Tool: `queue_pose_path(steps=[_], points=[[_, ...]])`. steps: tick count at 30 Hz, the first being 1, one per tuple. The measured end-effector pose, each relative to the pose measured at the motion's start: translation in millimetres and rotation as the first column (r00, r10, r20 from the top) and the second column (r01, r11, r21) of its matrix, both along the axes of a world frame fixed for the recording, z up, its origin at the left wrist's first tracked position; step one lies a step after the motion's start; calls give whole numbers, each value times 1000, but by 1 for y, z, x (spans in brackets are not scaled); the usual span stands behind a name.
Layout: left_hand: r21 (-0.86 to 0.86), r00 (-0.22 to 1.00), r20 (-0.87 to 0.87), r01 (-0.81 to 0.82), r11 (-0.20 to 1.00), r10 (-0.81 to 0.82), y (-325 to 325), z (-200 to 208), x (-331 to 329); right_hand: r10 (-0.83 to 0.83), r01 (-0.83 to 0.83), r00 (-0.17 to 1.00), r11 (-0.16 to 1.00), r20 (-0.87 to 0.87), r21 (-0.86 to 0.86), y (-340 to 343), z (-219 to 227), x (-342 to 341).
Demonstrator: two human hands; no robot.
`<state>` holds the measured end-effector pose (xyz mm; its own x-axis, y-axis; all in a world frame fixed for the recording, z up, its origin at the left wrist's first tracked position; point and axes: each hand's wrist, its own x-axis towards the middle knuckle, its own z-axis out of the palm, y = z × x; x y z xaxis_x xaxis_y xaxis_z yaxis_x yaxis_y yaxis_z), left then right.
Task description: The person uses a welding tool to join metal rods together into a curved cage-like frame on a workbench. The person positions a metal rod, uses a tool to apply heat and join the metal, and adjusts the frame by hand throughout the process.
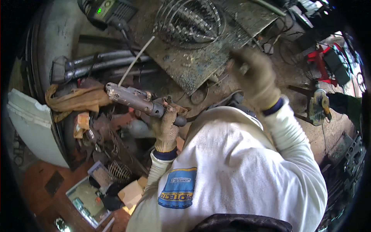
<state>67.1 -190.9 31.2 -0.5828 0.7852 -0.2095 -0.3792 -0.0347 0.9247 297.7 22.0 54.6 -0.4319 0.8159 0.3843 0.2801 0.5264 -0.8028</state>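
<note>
My left hand [167, 130], in a knitted work glove, is closed around the handle end of a worn welding electrode holder [135, 101]. A thin pale welding rod [136, 61] rises from the holder's jaw, slanting toward the metal tabletop [179, 73]. My right hand [259, 79], also gloved, is raised at the tabletop's right-hand side. Motion smears its fingers, and whether they hold anything cannot be made out. At the far end of the tabletop lies a round metal frame [189, 25] of curved hoops and notched strips.
A welding machine [112, 12] with a lit green display stands at the far left. Metal tubes [104, 58], a brown cloth [77, 99] and scrap crowd my left. A tray [83, 197] sits lower left. On the right are a red stand [319, 65] and a yellowish tool-like object [319, 105].
</note>
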Motion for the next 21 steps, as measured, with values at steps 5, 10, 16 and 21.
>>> queue_pose_path(steps=[5, 10, 16, 21], points=[[74, 954, -157, 270, 960, -256, 66, 46, 43, 326, -320, 942, 944, 79, -73, -65, 4, -10], [58, 762, -416, 566, 822, -496, 91, 48, 69, 171, -134, 970, 969, 174, -208, -96, -14, -6], [-96, 262, -777, 850, 519, -573, 85, 71, 96, -300, 288, 947, 952, -116, -106, -127, -4, 42], [-11, 357, -653, 877, 480, -668, 60, 36, 58, -537, 511, 786, 843, -307, -168, -68, 14, 95]])
